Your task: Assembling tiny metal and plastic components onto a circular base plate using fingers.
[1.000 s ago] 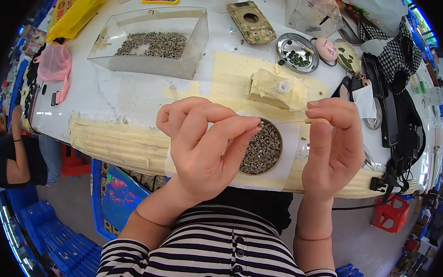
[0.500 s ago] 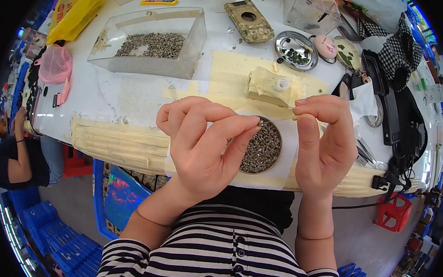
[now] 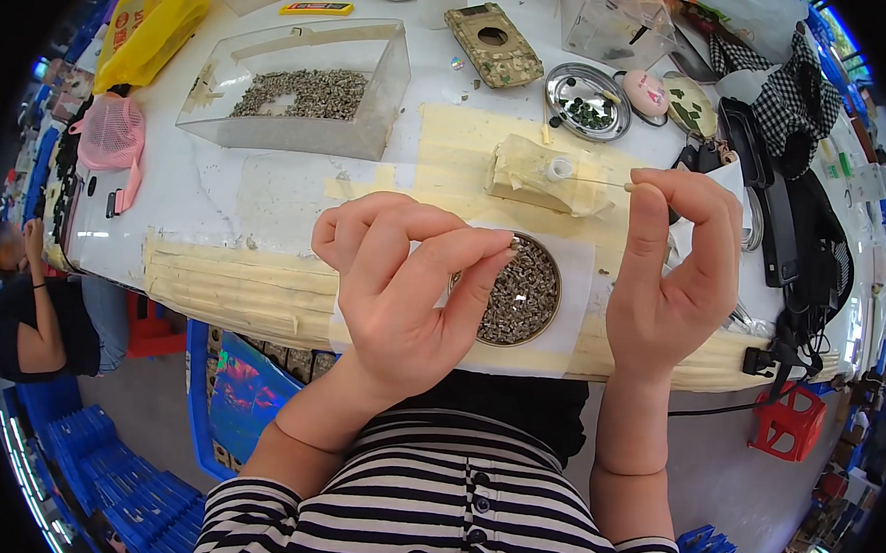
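Two hands: both raised over the near edge of the white table (image 3: 268,182), in front of a person in a striped shirt.
Left hand (image 3: 402,284): fingers curled, index and thumb tips pressed together near the rim of the round dish; something very small may be pinched there, but I cannot tell what.
Right hand (image 3: 669,268): thumb and index finger pinch one end of a thin needle (image 3: 598,182), which points to the left, toward the taped block.
Round dish (image 3: 517,290): shallow, filled with small grey pieces, standing on a white sheet (image 3: 573,273) at the near edge, between the two hands and partly covered by the left one.
Taped block (image 3: 539,171): wrapped in pale tape, lying just behind the dish, with a small white cap on top.
Clear box (image 3: 303,89): far left on the table, holding more of the grey pieces.
Metal plate (image 3: 587,102): far side, with dark green bits inside.
Pink mesh pouch (image 3: 110,134): at the left end of the table.
Another person: sitting low at the far left, beside blue crates.
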The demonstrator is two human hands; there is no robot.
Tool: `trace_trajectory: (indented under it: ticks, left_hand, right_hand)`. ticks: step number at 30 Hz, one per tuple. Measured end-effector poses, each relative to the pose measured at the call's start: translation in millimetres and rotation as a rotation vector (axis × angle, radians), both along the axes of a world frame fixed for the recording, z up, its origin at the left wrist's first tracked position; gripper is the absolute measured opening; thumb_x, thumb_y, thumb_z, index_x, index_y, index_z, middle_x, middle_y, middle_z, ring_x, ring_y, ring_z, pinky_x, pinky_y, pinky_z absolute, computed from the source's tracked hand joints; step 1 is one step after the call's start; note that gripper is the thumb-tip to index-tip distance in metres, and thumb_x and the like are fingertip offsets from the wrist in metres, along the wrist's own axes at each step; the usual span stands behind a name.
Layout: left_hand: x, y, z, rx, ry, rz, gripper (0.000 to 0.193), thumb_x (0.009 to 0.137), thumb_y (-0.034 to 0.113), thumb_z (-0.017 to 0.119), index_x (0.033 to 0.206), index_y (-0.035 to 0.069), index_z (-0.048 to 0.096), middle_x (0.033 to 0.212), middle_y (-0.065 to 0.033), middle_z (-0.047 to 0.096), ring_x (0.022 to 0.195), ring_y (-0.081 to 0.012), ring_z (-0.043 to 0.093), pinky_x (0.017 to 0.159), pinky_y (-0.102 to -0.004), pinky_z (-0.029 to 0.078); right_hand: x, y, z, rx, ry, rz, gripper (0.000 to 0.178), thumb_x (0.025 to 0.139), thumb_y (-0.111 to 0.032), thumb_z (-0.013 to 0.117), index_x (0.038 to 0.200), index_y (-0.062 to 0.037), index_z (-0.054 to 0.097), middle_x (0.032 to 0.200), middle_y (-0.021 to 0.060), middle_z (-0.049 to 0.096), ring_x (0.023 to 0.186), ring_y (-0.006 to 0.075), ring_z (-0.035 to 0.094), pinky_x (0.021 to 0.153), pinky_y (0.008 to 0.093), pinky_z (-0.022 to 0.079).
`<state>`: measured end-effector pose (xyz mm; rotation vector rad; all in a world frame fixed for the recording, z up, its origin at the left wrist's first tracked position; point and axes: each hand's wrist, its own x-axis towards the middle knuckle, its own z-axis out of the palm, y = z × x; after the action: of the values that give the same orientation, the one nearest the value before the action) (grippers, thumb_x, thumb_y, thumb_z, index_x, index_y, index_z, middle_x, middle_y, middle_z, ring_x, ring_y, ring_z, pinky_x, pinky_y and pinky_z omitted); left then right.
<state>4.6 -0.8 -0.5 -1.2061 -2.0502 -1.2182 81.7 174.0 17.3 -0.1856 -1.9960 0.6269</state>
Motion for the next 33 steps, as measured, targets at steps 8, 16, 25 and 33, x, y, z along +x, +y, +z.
trace_trajectory:
  ticks: [8,16,25,33]
  left_hand:
    - [-0.4,-1.6,-1.9,0.014,-0.038,0.002,0.019,0.076,0.004,0.081,0.092,0.009,0.074,0.087,-0.0014,0.061,0.088,-0.0222,0.054,0.082,-0.0340,0.038]
    - [-2.1,-2.2,-4.3,0.066,0.011,-0.015,0.024,0.073,0.010,0.084,0.096,0.015,0.075,0.089,0.0041,0.062,0.087,-0.0186,0.055,0.083,-0.0346,0.032]
    - [0.1,0.9,-5.5,0.046,0.051,0.016,0.026,0.070,0.011,0.084,0.094,0.015,0.074,0.089,0.0048,0.062,0.088,-0.0179,0.054,0.083,-0.0375,0.028]
    - [1.6,1.8,-2.9,0.035,0.059,0.024,0.023,0.072,0.005,0.081,0.092,0.012,0.073,0.089,0.0003,0.063,0.089,-0.0223,0.053,0.083,-0.0362,0.035]
  right_hand:
    - [-10.5,-3.5,-3.3,0.265,-0.104,-0.132,0.015,0.082,-0.010,0.079,0.095,-0.0078,0.072,0.091,0.0046,0.065,0.082,0.0235,0.055,0.073,0.0342,0.043]
    - [3.9,-23.9,-0.7,-0.332,-0.207,0.422,0.006,0.084,-0.007,0.077,0.087,-0.0031,0.074,0.082,0.0067,0.067,0.074,0.0218,0.059,0.068,0.0311,0.046]
    - [3.6,-24.5,-2.1,-0.333,-0.192,0.402,0.012,0.078,-0.003,0.081,0.080,-0.0028,0.069,0.078,0.0055,0.066,0.071,0.0202,0.058,0.064,0.0296,0.045]
    - [2.7,-27.4,-2.6,-0.017,-0.109,0.260,0.016,0.073,-0.002,0.083,0.079,-0.0044,0.068,0.076,0.0057,0.063,0.068,0.0218,0.056,0.061,0.0314,0.044]
